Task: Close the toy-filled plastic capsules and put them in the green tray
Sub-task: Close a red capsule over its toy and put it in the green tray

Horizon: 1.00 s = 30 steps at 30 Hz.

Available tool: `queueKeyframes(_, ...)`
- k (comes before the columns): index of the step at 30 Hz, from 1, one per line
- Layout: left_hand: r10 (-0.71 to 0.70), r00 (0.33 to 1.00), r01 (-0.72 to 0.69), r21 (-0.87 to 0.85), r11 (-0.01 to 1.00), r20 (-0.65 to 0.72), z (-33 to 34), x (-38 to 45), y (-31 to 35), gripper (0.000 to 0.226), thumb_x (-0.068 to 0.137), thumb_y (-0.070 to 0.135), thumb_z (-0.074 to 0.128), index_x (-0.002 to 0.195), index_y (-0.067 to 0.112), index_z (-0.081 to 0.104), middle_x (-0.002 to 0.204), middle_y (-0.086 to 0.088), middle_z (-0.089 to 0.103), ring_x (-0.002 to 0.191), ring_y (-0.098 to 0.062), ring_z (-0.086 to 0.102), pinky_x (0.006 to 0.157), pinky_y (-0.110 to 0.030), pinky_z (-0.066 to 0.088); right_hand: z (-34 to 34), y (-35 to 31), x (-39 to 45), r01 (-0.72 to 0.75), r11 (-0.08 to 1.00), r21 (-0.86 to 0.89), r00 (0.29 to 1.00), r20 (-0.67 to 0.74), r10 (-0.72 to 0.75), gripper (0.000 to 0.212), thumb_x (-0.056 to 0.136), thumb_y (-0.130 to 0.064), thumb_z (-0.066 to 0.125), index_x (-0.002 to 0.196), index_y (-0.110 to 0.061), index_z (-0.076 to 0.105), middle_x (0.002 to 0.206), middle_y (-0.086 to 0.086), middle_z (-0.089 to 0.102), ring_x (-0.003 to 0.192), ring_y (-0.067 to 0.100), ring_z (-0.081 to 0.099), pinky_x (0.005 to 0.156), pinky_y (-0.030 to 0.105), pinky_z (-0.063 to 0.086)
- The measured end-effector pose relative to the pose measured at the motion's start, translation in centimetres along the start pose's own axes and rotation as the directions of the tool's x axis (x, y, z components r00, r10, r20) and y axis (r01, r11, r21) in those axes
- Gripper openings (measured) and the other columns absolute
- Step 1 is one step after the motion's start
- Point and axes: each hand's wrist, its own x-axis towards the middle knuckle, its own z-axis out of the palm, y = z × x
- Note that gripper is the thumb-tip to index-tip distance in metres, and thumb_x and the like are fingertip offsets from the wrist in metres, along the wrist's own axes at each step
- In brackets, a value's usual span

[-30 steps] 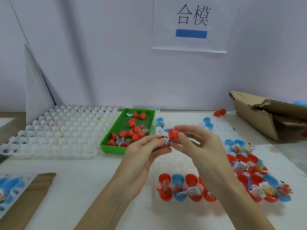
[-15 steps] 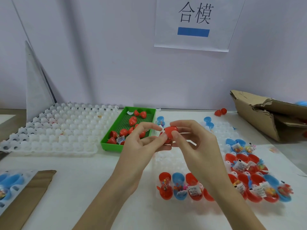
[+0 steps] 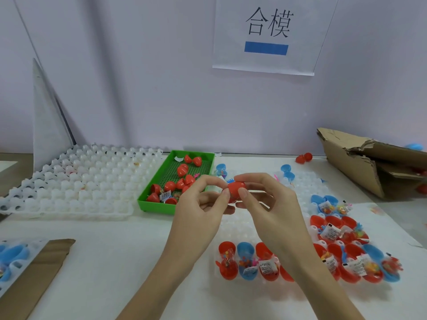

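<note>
White tabletop (image 3: 111,262) runs up to a pale wall bearing a paper sign (image 3: 265,35) with two printed characters and a blue bar. Above the table's middle, a red capsule (image 3: 236,190) is pinched between both hands: the left hand (image 3: 201,211) curls its thumb and fingertips onto the capsule's left side, and the right hand (image 3: 270,204) grips it from the right with thumb in front and index finger over the top. Just behind and left of the hands sits the green tray (image 3: 161,206), holding several red capsules. Open red and blue capsule halves (image 3: 249,262) with toys and labels lie in a clear moulded tray beneath and right of the wrists. An empty white moulded tray (image 3: 76,183) lies far left, a torn cardboard box (image 3: 365,162) far right.
</note>
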Motion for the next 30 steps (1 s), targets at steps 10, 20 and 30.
queueKeyframes(10, 0.172, 0.984, -0.179, 0.171, 0.969, 0.055, -0.7, 0.3, -0.1, 0.023, 0.092, 0.018, 0.078, 0.113, 0.023, 0.069, 0.093, 0.012, 0.077, 0.090, -0.008, 0.075, 0.081, -0.019, 0.059, -0.1, -0.5, 0.1, 0.045, 0.999, -0.022, 0.999, -0.004, -0.045, 0.021, 0.097, -0.017, 0.067, 0.104, -0.036, 0.069, 0.096, -0.029, 0.070, 0.095, 0.000, 0.070, 0.072, 0.007, 0.052)
queueKeyframes(20, 0.279, 0.957, -0.290, 0.329, 0.899, 0.082, -0.9, 0.2, 0.2, 0.019, 0.094, 0.026, 0.076, 0.109, 0.026, 0.064, 0.086, 0.015, 0.074, 0.083, -0.004, 0.074, 0.074, -0.016, 0.059, 0.3, -0.8, -0.2, -0.121, 0.964, 0.238, 0.989, -0.054, 0.137, 0.010, 0.093, -0.027, 0.067, 0.100, -0.029, 0.074, 0.089, -0.017, 0.076, 0.085, 0.002, 0.074, 0.065, 0.007, 0.052)
queueKeyframes(30, 0.198, 0.979, -0.203, 0.146, 0.968, 0.048, -1.0, 0.5, -0.2, 0.021, 0.099, 0.015, 0.069, 0.116, 0.026, 0.064, 0.094, 0.008, 0.075, 0.092, -0.015, 0.075, 0.084, -0.038, 0.064, 0.6, -0.9, -0.3, -0.062, 0.981, 0.182, 0.996, -0.046, 0.072, 0.011, 0.093, -0.021, 0.070, 0.102, -0.027, 0.070, 0.090, -0.019, 0.074, 0.084, 0.004, 0.075, 0.067, 0.009, 0.054)
